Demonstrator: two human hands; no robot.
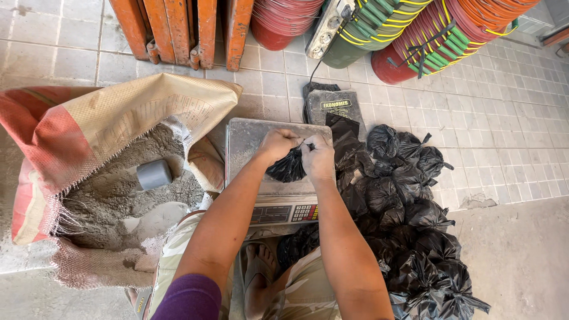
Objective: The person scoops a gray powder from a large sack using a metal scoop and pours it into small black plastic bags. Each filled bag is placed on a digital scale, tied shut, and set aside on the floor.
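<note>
While both forearms reach forward from the near edge of the view, the left hand (277,144) and the right hand (318,157) meet over a small black plastic bag (288,168), each closed with pinched fingers on the gathered neck of that bag. The bag hangs between the two hands and sits on or just above the metal pan of a weighing scale (249,139); whether it rests fully on the pan cannot be told. The scale stands on the tiled floor (504,118), its keypad and display panel (284,213) facing the near side. To the right of the scale, touching its edge, lies a heap of filled and knotted black bags (409,219) running from the far middle to the near right corner. A flat pack of unused black bags (335,106) lies just beyond the scale. To the left, an open woven sack (106,118) lies tilted, holding grey powder (112,195), with a grey cylindrical scoop (154,174) part-sunk in it. Along the far edge stand orange metal frames (178,29) and coils of red and green hose (415,29). A sandalled foot (261,266) shows at the near edge, below the scale.
</note>
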